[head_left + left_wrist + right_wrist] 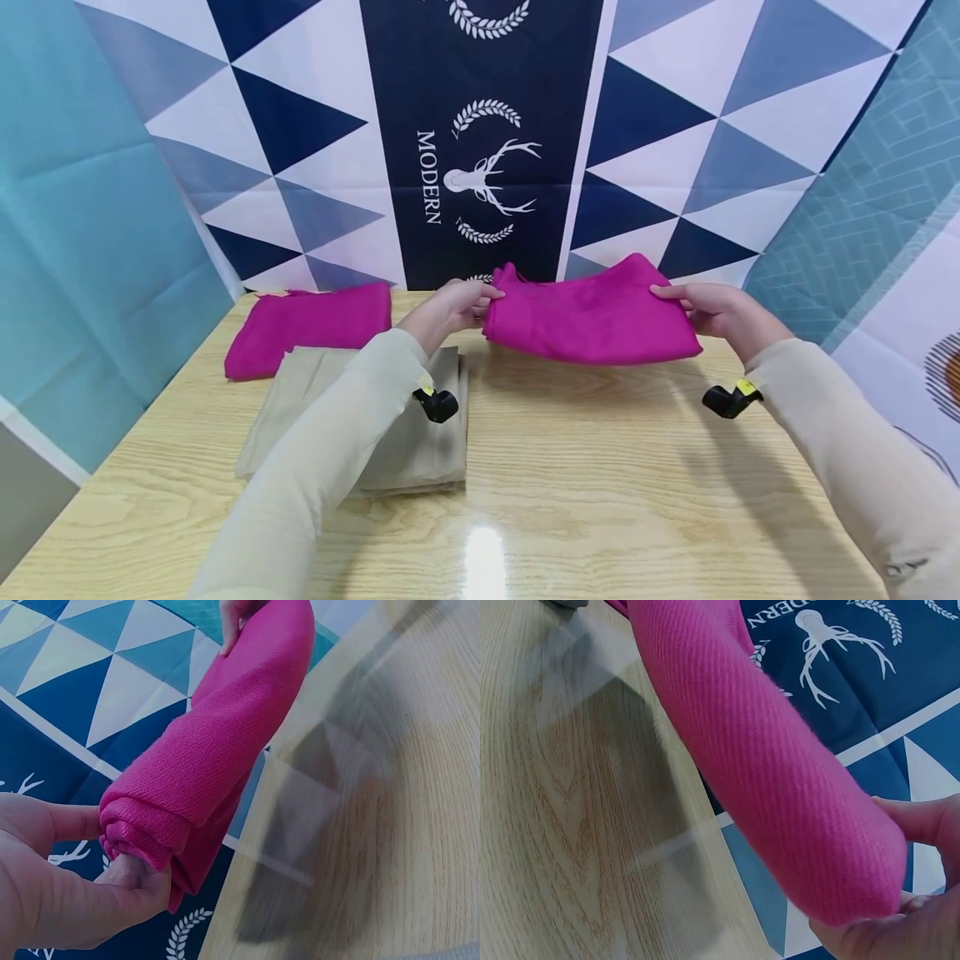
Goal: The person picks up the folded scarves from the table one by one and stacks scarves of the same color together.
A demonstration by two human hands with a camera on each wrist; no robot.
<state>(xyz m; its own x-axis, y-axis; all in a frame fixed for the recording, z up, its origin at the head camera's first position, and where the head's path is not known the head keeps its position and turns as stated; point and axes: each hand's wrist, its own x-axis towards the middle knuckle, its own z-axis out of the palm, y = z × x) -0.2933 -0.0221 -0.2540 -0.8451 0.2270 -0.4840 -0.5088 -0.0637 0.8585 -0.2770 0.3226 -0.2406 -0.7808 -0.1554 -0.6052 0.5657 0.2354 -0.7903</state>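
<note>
A folded magenta knit cloth (588,321) hangs between both hands over the back of the table, its lower edge sagging slightly. My left hand (457,308) pinches its left end, where several folded layers show in the left wrist view (150,829). At the opposite end my right hand (716,310) grips the cloth between thumb and fingers; the rounded fold (795,795) fills the middle of the right wrist view. Below the left forearm lies a stack of folded beige cloth (408,442), partly covered by the sleeve.
Another folded magenta cloth (315,325) lies at the back left, behind the beige stack. The wooden table (600,500) ends against a patterned backdrop (300,125) with triangles and a deer print. A blue panel (97,217) stands along the left side.
</note>
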